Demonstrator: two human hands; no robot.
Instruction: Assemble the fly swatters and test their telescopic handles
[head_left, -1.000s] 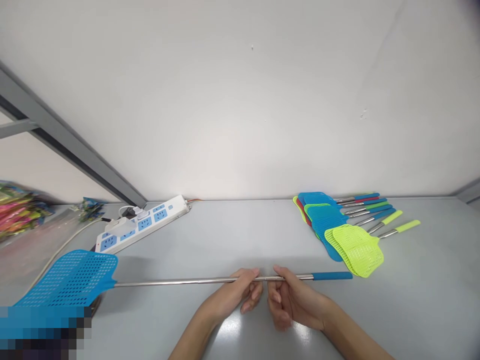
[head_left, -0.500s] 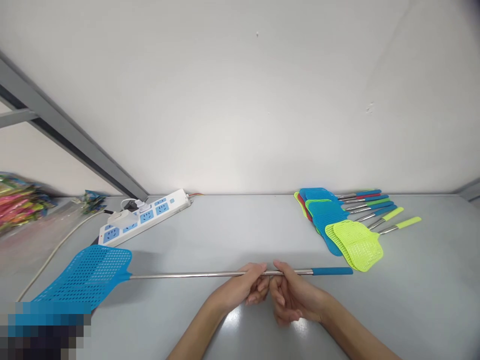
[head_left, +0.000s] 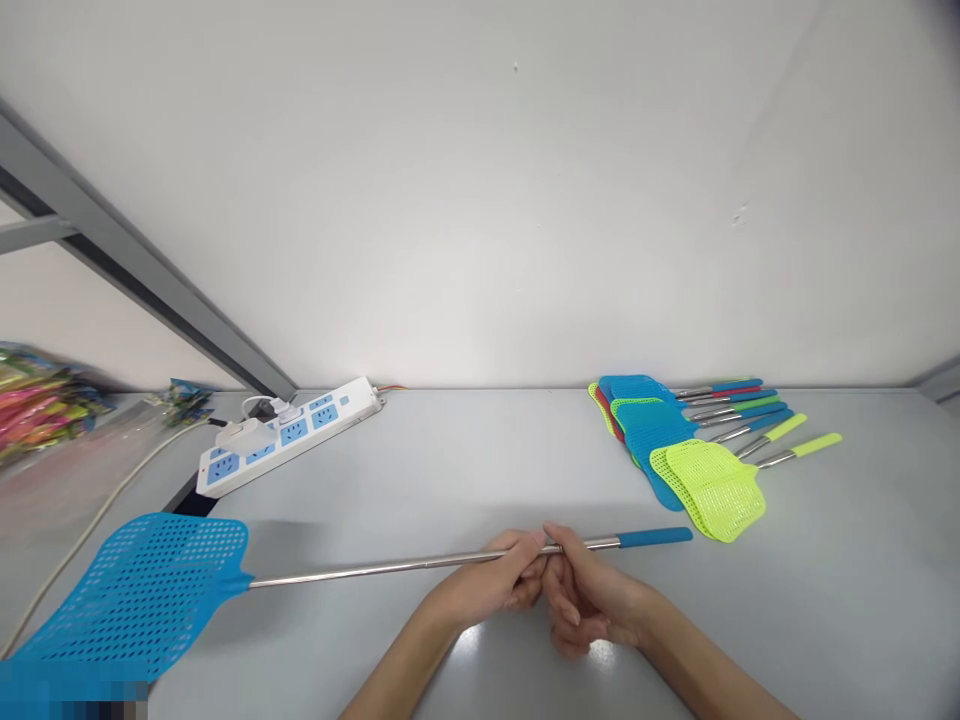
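A blue fly swatter (head_left: 154, 580) with a long extended metal rod and a blue grip spans the front of the table, its mesh head at the left. My left hand (head_left: 506, 575) is closed around the rod near its middle, thumb on top. Right beside it, my right hand (head_left: 581, 590) pinches the thicker part of the rod, just left of the blue grip, with the other fingers curled beneath. The thumbs nearly touch. Pixel blocks cover the lower left corner of the swatter head.
Several shorter fly swatters in blue, yellow-green and red lie overlapped in a pile (head_left: 709, 485) at the right. A white power strip (head_left: 292, 440) with plugs lies at the back left. Bagged colourful items (head_left: 45, 405) sit at the far left, near a cable (head_left: 97, 520) and a metal frame (head_left: 150, 250).
The swatter has tilted: its head has come down and slightly left, and its grip has risen a little and shifted left. Both hands still hold the rod.
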